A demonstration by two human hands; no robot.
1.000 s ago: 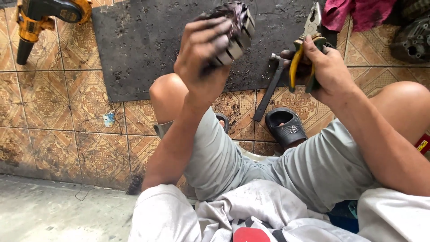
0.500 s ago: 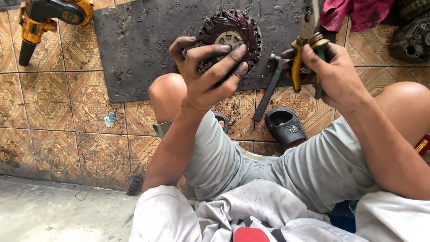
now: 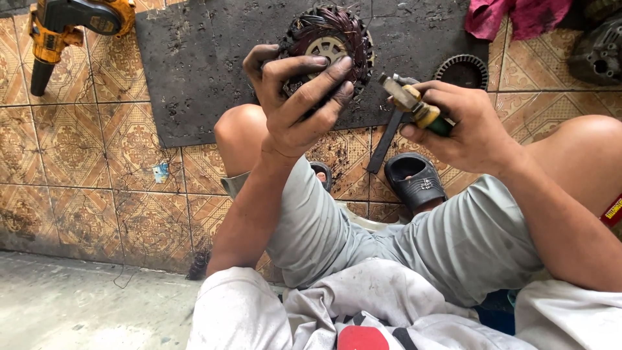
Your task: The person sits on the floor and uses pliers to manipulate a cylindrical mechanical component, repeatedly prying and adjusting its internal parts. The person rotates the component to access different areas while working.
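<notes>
My left hand (image 3: 298, 97) grips a round motor stator (image 3: 332, 40) wound with dark copper wire, its pale hub facing me, held up above my left knee. My right hand (image 3: 463, 126) is closed on the yellow and green handles of a pair of pliers (image 3: 414, 104), whose jaws point left toward the stator, a short gap away. Both hands are smeared with black grease.
A dark rubber mat (image 3: 207, 65) lies on the patterned tile floor. A yellow power tool (image 3: 71, 26) sits top left. A ring-shaped metal part (image 3: 461, 70) and a dark hammer-like tool (image 3: 385, 146) lie on the mat's right. Black sandal (image 3: 414, 185), pink rag (image 3: 512, 16).
My left hand has turned the stator so its hub faces me. My right hand has swung the pliers from upright down to point left at the stator.
</notes>
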